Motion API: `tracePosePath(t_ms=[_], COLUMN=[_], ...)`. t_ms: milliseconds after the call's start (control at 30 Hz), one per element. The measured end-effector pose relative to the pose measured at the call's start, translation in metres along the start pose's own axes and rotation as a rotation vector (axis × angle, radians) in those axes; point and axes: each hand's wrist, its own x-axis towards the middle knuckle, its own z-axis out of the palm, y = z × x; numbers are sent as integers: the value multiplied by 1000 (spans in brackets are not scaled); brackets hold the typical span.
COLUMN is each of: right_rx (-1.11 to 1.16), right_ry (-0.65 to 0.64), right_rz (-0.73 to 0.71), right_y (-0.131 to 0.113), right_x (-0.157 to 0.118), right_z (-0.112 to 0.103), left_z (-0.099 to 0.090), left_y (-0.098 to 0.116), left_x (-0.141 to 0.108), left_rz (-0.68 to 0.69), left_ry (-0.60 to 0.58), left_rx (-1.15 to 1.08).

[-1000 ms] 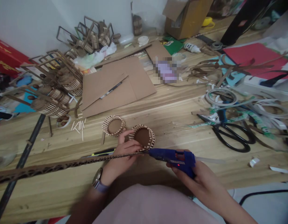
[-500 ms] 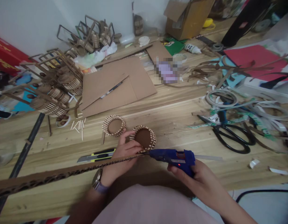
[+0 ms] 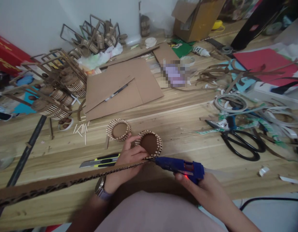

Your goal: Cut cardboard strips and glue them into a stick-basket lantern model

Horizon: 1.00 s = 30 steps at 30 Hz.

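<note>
My right hand (image 3: 199, 185) is wrapped round a blue glue gun (image 3: 179, 166) with a red light lit. Its nozzle meets the near edge of a round basket (image 3: 160, 145) ringed with small sticks, beside the end of a long cardboard strip (image 3: 67, 180). The strip runs off to the left. My left hand (image 3: 132, 154), with a watch at the wrist, holds the strip's end against the basket; some fingertips are hidden behind the rim. Just left of it stands a second round basket (image 3: 118, 129).
A yellow and black cutter (image 3: 100, 161) lies left of my left hand. Black-handled scissors (image 3: 245, 145) and tangled strips are at the right. Behind are a cardboard sheet (image 3: 125, 87) with a knife, loose sticks (image 3: 82, 129), and several finished baskets (image 3: 57, 90).
The glue gun has moved slightly right and down, its nozzle still by the strip and basket. My left hand has barely moved.
</note>
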Motion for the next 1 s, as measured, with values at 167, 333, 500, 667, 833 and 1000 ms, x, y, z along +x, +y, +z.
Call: tracePosePath(t_ms=[167,333,500,667,833,1000], right_rx=[-5,-14,-16,-21,-76,-163], right_ry=[44,99,109,118,155,240], right_rz=[-12,-12,-29,-33,-164,-407], right_y=[-1,2,5,8,8,15], right_x=[-1,-2,-3,-6,-5,-5], right_z=[2,6,9,11,10,12], left_z=[-3,-6,-8,-11,-11,-10], left_y=[2,4,6,7,9,16], left_x=[2,6,7,8,7,10], left_rz=[19,35,24,29,-22,-75], left_ry=[10,13,-11,-27,-34,2], left_rx=[-32,-38,-27,-14,-18,-8])
